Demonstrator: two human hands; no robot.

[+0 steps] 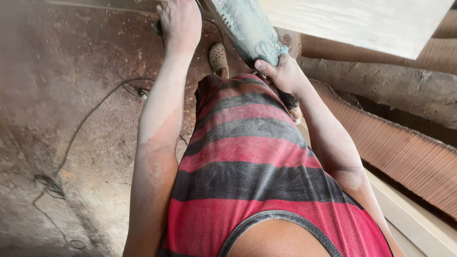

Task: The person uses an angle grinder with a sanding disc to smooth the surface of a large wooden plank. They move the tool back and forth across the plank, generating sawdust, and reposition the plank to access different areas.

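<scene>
**Head view: two-hand grip on a dusty power tool**

Floor [71, 119]: bare, coated in sawdust, thin cable [83, 121] trailing across it. Pale board [362, 21] top right, ribbed reddish panel [404, 157] lower right, rough slab [390, 85] between them.

Tool [250, 28]: grey-green body, caked in dust, held out in front of the striped shirt [247, 157] at the frame's top centre, next to the board edge. Working end is out of frame.

Handling, my read: rigid casing, probably fairly heavy, so it wants both hands. Dust film likely makes it slippery. Best holds look like rear body and front handle, away from the working end.

Right hand [281, 74]: fingers wrapped under the tool's rear end, thumb on top.

Left hand [180, 21]: fingers curled shut over something dark at the tool's front, likely a side handle; can't tell for sure.

Sandal [218, 58] on the floor below.
</scene>
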